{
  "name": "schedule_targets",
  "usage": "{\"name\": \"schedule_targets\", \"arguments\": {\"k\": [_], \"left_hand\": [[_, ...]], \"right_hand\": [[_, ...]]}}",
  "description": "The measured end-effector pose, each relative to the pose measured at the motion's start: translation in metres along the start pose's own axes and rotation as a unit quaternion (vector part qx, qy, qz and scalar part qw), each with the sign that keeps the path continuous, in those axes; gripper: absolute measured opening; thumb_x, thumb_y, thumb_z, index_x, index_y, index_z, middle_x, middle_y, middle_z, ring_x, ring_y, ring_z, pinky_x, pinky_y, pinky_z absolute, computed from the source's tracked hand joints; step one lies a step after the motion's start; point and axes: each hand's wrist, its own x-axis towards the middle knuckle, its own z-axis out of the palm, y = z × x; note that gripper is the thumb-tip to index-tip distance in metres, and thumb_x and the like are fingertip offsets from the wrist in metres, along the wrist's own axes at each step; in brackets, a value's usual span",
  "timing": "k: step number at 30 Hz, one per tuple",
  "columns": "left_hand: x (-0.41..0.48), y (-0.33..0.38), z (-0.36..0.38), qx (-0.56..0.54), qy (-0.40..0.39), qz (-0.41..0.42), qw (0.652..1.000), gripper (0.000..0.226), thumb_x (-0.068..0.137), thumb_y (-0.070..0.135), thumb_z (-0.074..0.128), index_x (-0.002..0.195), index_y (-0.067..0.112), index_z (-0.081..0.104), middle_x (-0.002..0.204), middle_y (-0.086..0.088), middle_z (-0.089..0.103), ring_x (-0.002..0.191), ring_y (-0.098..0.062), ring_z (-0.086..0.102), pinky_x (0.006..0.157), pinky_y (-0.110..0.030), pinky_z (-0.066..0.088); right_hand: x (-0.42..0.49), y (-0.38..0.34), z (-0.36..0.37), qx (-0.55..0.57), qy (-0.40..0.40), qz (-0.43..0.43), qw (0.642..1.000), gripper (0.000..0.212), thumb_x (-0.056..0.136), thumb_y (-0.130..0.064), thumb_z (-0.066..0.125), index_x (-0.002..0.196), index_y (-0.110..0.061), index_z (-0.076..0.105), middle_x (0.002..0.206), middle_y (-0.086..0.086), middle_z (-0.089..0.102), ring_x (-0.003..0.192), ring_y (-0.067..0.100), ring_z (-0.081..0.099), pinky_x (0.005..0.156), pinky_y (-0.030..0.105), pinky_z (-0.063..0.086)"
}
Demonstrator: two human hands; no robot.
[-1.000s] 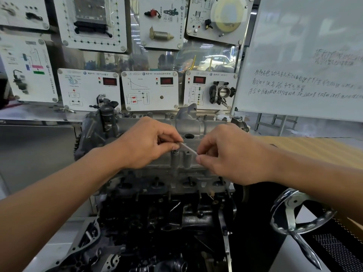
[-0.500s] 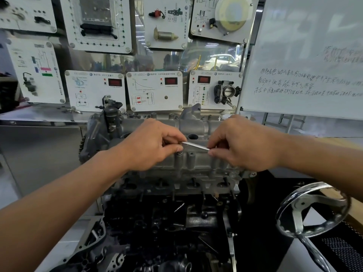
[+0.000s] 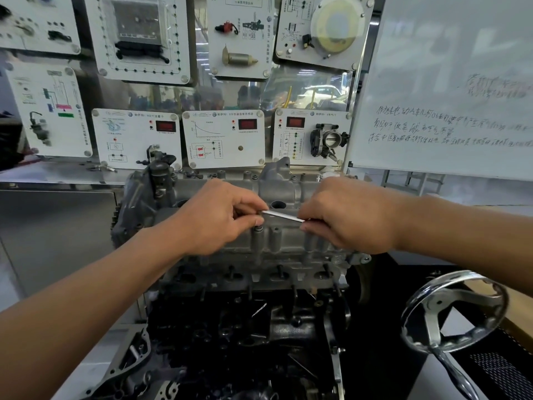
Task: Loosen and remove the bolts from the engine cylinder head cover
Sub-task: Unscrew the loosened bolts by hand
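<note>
My left hand (image 3: 219,217) pinches one end of a thin key (image 3: 284,216) over a bolt (image 3: 258,226) on the near edge of the cover (image 3: 277,241). My right hand (image 3: 346,215), at 3 o'clock, pinches the other end. I judge this bolt is not out yet, and the rim bolts (image 3: 255,177) at 12 o'clock are left.

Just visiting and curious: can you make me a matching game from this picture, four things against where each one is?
1 thin metal tool
2 whiteboard
3 chrome handwheel
4 throttle body

A lower right corner
B on a white panel behind the engine
C pinched between left hand and right hand
D upper right, with handwriting

Pairs: 1-C, 2-D, 3-A, 4-B
</note>
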Motion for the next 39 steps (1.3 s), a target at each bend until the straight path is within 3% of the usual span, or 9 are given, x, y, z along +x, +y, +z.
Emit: {"name": "schedule_targets", "arguments": {"k": [7,14,19,24,27,30,32,34,39], "left_hand": [[0.000,0.003,-0.001,-0.010,0.017,-0.013,1.000,0.018,0.087,0.020,0.075,0.105,0.023,0.077,0.089,0.013,0.077,0.081,0.009,0.069,0.081,-0.013,0.053],[0.005,0.005,0.001,-0.042,0.011,-0.014,0.999,0.009,0.088,0.031,0.073,0.088,0.025,0.079,0.073,0.013,0.074,0.067,-0.001,0.068,0.067,-0.017,0.052],[0.006,0.006,0.006,-0.036,0.042,-0.003,0.998,0.011,0.088,0.029,0.073,0.087,0.020,0.080,0.068,0.016,0.071,0.056,0.007,0.061,0.055,-0.005,0.042],[0.007,0.005,0.007,-0.018,0.048,-0.021,0.998,0.013,0.088,0.033,0.072,0.082,0.024,0.079,0.067,0.017,0.070,0.062,0.003,0.064,0.058,-0.008,0.046],[0.010,0.006,0.008,-0.015,0.056,-0.035,0.998,0.015,0.087,0.034,0.073,0.074,0.026,0.075,0.060,0.015,0.068,0.055,0.001,0.062,0.055,-0.014,0.047],[0.013,0.006,0.011,-0.013,0.059,-0.068,0.996,0.023,0.087,0.032,0.072,0.066,0.024,0.067,0.054,0.013,0.065,0.044,-0.001,0.053,0.049,-0.021,0.044],[0.016,0.006,0.012,-0.010,0.060,-0.092,0.994,0.024,0.085,0.028,0.071,0.063,0.021,0.063,0.052,0.012,0.063,0.040,-0.001,0.047,0.048,-0.026,0.044],[0.020,0.005,0.010,0.002,0.057,-0.112,0.992,0.026,0.082,0.026,0.072,0.059,0.020,0.061,0.046,0.014,0.059,0.039,-0.001,0.047,0.049,-0.025,0.043],[0.017,-0.006,-0.001,0.033,0.085,-0.103,0.991,0.047,0.082,0.044,0.072,0.050,0.019,0.049,0.042,0.008,0.049,0.043,-0.005,0.047,0.046,-0.015,0.033]], "right_hand": [[0.001,0.002,-0.001,-0.023,0.002,-0.021,1.000,0.030,0.103,-0.029,0.048,0.077,-0.018,0.056,0.067,-0.003,0.055,0.061,0.017,0.054,0.068,0.041,0.051],[0.001,0.010,0.002,-0.020,0.017,-0.044,0.999,0.028,0.105,-0.031,0.046,0.082,-0.018,0.055,0.067,-0.014,0.041,0.058,0.008,0.043,0.064,0.036,0.045],[0.004,0.024,0.010,-0.025,0.045,-0.058,0.997,0.041,0.105,-0.036,0.037,0.093,-0.009,0.066,0.081,0.000,0.062,0.072,0.019,0.057,0.072,0.042,0.050],[0.015,0.037,0.008,-0.045,0.041,-0.076,0.995,0.053,0.102,-0.043,0.028,0.097,-0.010,0.069,0.083,0.003,0.065,0.076,0.021,0.061,0.071,0.040,0.052],[0.027,0.044,0.008,-0.061,0.036,-0.085,0.994,0.055,0.101,-0.041,0.026,0.101,-0.009,0.070,0.082,0.005,0.065,0.073,0.024,0.060,0.063,0.033,0.044],[0.045,0.046,0.008,-0.081,0.041,-0.083,0.992,0.034,0.103,-0.023,0.041,0.098,-0.006,0.070,0.073,0.003,0.058,0.065,0.020,0.050,0.059,0.028,0.032],[0.067,0.042,0.006,-0.098,0.043,-0.095,0.990,0.021,0.101,-0.014,0.051,0.097,-0.005,0.069,0.081,0.005,0.064,0.069,0.022,0.054,0.059,0.033,0.040],[0.093,0.032,0.002,-0.088,0.032,-0.105,0.990,0.024,0.103,-0.019,0.049,0.107,-0.010,0.071,0.103,0.004,0.070,0.091,0.023,0.064,0.075,0.039,0.051],[0.134,0.021,0.001,-0.062,0.027,-0.128,0.989,0.020,0.095,-0.015,0.057,0.106,-0.015,0.075,0.116,-0.002,0.070,0.104,0.019,0.064,0.084,0.037,0.050]]}}
